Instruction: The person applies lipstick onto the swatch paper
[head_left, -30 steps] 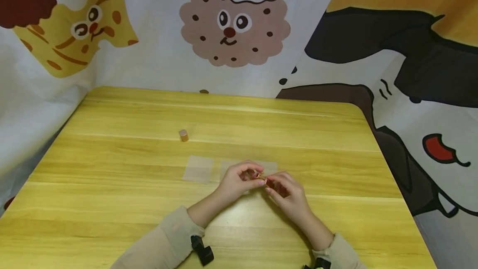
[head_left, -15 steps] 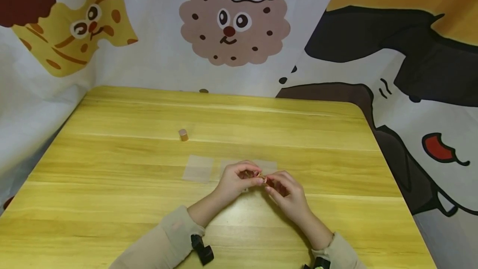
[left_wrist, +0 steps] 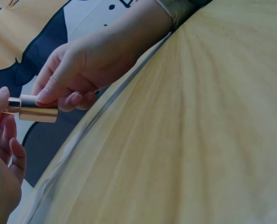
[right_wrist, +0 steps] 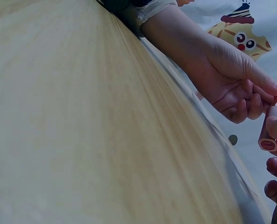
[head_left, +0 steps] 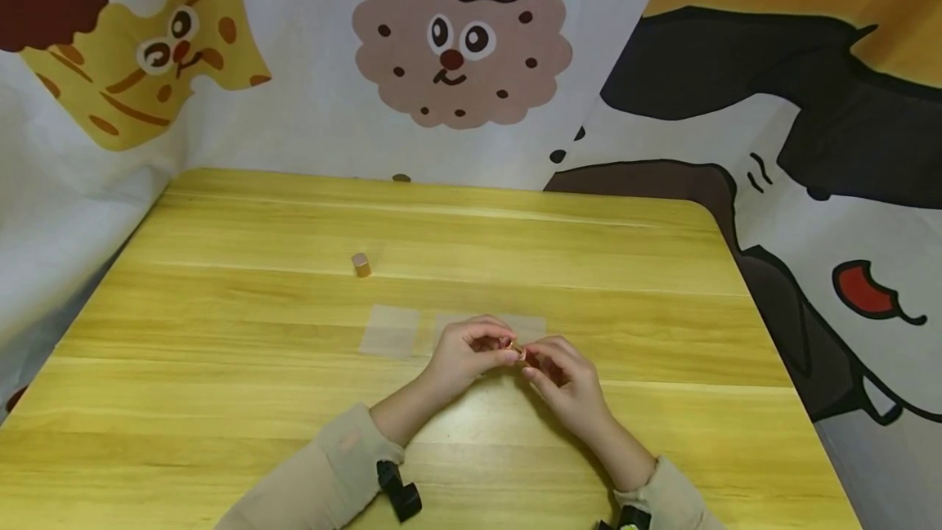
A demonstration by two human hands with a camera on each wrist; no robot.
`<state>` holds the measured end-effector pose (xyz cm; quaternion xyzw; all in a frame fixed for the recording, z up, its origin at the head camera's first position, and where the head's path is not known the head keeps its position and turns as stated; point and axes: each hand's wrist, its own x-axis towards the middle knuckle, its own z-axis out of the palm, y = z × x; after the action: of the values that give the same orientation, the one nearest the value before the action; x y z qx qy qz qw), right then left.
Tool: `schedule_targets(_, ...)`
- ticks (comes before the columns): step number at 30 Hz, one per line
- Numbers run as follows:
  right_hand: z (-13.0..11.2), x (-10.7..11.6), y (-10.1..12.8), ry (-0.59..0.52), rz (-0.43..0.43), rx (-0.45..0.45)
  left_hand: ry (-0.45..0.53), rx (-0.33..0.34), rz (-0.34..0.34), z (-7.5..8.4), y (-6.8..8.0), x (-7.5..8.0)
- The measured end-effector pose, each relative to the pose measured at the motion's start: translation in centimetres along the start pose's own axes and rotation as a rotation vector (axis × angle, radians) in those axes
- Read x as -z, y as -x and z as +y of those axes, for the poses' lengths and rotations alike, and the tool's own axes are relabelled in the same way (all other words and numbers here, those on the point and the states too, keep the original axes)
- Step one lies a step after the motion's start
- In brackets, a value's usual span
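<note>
A shiny rose-gold lipstick tube (left_wrist: pixel 38 114) is held between both hands above the table. My left hand (head_left: pixel 465 350) pinches its narrower end between thumb and fingers. My right hand (head_left: pixel 576 387) grips the wider base, thumb on its side. In the right wrist view, the end of the lipstick's base (right_wrist: pixel 268 144) shows a small red label. Fingers cover most of the narrow part, so its tip cannot be made out. A small rose-gold cylinder (head_left: pixel 361 266), which looks like a cap, stands on the table beyond and left of the hands.
Thin translucent squares lie flat on the wooden table (head_left: pixel 221 399): one left square (head_left: pixel 390 331) shows fully, while the pale sheet (head_left: pixel 528 325) behind the hands is partly covered. A printed cartoon cloth (head_left: pixel 294 137) hangs behind the table's far edge.
Both hands stay in nearly the same place with the lipstick between them. A little more of its shiny metal shows between the fingers now. The cylinder and sheets have not moved.
</note>
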<state>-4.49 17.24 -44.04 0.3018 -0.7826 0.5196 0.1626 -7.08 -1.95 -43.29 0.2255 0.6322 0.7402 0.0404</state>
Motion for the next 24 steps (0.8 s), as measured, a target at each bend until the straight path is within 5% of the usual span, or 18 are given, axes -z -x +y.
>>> schedule_targets(24, -0.12, 0.00, -0.12, 0.004, -0.031, 0.027, 0.038, 0.014, -0.090, 0.41, 0.00, 0.26)
